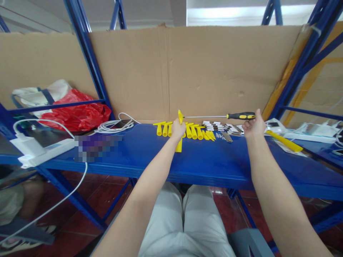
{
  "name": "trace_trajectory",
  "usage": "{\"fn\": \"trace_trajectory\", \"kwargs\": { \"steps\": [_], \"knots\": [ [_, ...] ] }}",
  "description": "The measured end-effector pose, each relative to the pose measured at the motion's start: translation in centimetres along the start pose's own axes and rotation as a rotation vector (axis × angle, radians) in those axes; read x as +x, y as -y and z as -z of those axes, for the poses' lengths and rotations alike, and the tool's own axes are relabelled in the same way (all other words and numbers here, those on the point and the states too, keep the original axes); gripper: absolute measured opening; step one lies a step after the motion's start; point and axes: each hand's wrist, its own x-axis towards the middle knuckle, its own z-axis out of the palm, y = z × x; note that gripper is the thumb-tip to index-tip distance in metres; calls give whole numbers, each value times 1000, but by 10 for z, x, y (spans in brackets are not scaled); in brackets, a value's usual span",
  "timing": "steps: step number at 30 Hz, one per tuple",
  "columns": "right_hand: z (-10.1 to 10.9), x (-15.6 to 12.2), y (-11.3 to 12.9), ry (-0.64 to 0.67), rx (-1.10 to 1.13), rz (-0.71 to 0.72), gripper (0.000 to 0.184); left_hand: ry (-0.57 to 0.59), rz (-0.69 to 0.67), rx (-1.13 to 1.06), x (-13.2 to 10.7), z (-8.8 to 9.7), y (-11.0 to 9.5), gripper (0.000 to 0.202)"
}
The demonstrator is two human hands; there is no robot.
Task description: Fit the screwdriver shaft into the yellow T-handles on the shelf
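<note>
My left hand (177, 130) is closed around a yellow T-shaped plastic handle (180, 116), held upright over the blue shelf. In my right hand (254, 125) is the end of a screwdriver (238, 116) with a black and yellow grip. Its long shaft lies level, pointing left, and the tip meets the upper part of the yellow handle; whether it sits in a screw is too small to see. Behind my left hand, several more yellow T-shaped handles (199, 133) lie in a row. Right of them are small yellow pieces (209, 135), small screws (220, 136) and flat metal plates (227, 137).
White-and-brown packets (213, 126) lie by the cardboard wall (209, 71). A long yellow piece (285, 141) and white chargers (318, 130) are at right. At left are a power strip (50, 151), a coiled cable (114, 126) and a red bag (77, 112). Blue posts frame the shelf.
</note>
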Motion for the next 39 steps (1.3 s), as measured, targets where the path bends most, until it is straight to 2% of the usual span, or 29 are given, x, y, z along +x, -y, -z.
{"fn": "trace_trajectory", "kwargs": {
  "steps": [4, 9, 12, 17, 27, 39],
  "knots": [
    [-5, -5, 1, -78, 35, 38, 47, 3, 17, 13, 1, 0, 0, 21],
    [-3, 3, -2, -39, 2, 157, 43, 7, 39, 15, 0, 0, -2, 22],
    [-4, 2, -3, -11, -4, 179, 41, 0, 50, 16, 0, 1, -1, 22],
    [-7, -10, 1, 25, -27, 131, 43, -7, 44, -11, 1, 1, 2, 24],
    [-16, -28, 10, -69, -11, -5, 39, -10, 33, -15, 1, 0, 2, 27],
    [-17, -32, 11, -78, -20, 33, 40, -11, 39, 3, 1, 1, 0, 23]
  ]
}}
